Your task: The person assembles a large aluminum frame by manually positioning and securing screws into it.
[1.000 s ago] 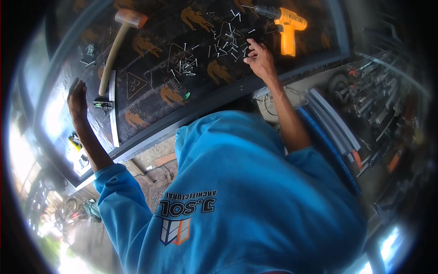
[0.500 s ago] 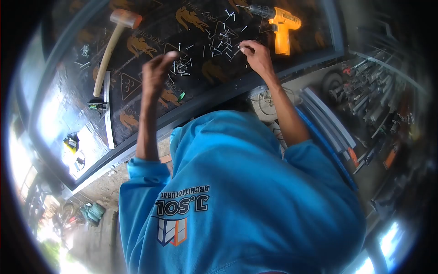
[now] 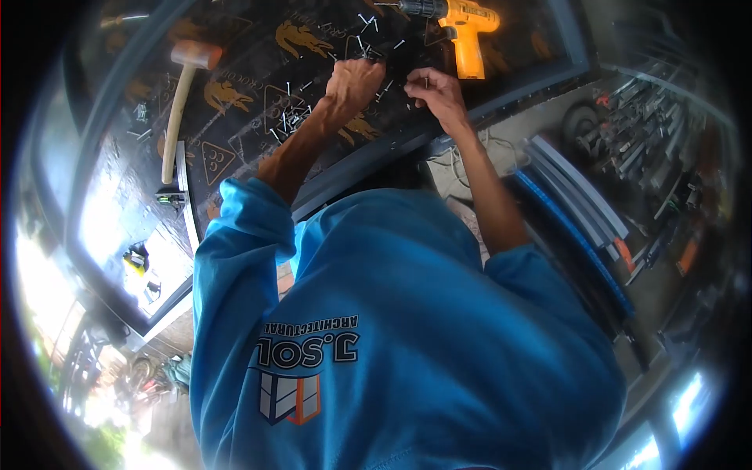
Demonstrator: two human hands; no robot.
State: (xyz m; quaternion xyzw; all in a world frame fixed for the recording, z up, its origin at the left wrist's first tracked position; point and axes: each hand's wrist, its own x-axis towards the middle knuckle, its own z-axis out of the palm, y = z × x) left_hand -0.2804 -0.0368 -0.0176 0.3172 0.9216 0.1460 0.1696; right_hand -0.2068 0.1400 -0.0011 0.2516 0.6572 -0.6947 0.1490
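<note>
Over a scatter of loose screws (image 3: 291, 119) on the dark printed board (image 3: 258, 47), my left hand (image 3: 356, 82) is bent down with its back up, and its fingertips are hidden. Just to its right, my right hand (image 3: 439, 94) has thumb and fingers pressed together in a pinch; whatever is between them is too small to make out. The yellow drill (image 3: 468, 39) lies beyond my right hand, its bit pointing left. On the left side rests a mallet (image 3: 196, 56) with a wooden handle.
A dark frame (image 3: 533, 78) borders the board. A metal strip (image 3: 186, 196) and a yellow-black tool (image 3: 136, 260) are at the left. Long grey profiles (image 3: 576, 192) lie on the floor at the right, near a heap of metal pieces (image 3: 642, 129).
My left hand has moved right, over the screws and close to my right hand. My right hand stays pinched at nearly the same place. The view has shifted slightly.
</note>
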